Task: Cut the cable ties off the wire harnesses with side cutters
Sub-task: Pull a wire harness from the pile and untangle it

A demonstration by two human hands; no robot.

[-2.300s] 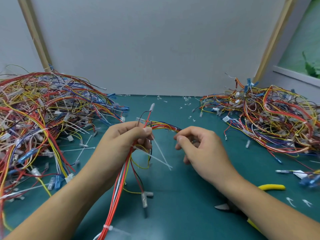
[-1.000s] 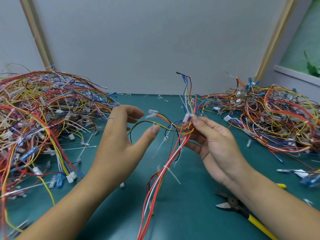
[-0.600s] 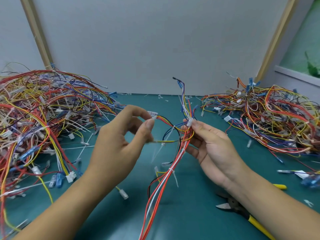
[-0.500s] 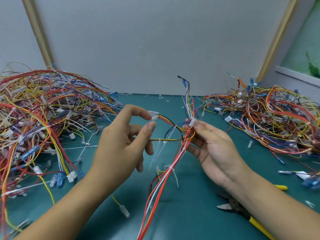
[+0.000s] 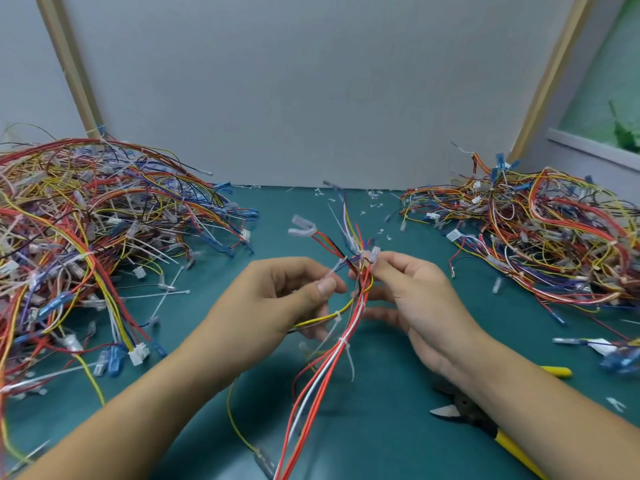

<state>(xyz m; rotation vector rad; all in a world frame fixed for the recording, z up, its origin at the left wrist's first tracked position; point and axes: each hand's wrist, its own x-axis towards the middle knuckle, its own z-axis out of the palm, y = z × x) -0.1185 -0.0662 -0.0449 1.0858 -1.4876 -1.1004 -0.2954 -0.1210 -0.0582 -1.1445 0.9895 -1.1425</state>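
1. Both our hands are closed on one wire harness [image 5: 323, 375], which we hold up over the middle of the teal mat [image 5: 381, 441].
2. Our left hand [image 5: 277, 306] pinches a side branch of it between thumb and forefinger; which strand lies under the thumb we cannot tell.
3. Our right hand [image 5: 419, 299] pinches the bundle near its top, fingertips just beside a small white plug [image 5: 373, 253], the other fingers curled behind the wires.
4. Above the hands the loose ends fan upward, and two pale connectors [image 5: 300, 226] stick out to the left.
5. Below the hands the red and white wires hang to the lower edge of view. We see a white cable tie [image 5: 343, 341] round them with its tail drooping, and a second tie [image 5: 337, 318] on a yellow wire just above.
6. Off to the lower right, the side cutters [image 5: 460, 412] lie on the mat, untouched, their yellow handles partly hidden by our right forearm.
7. We have a large left pile [image 5: 86, 237] of tangled harnesses and a right pile [image 5: 540, 237]; small white scraps [image 5: 375, 204] dot the mat at the back.
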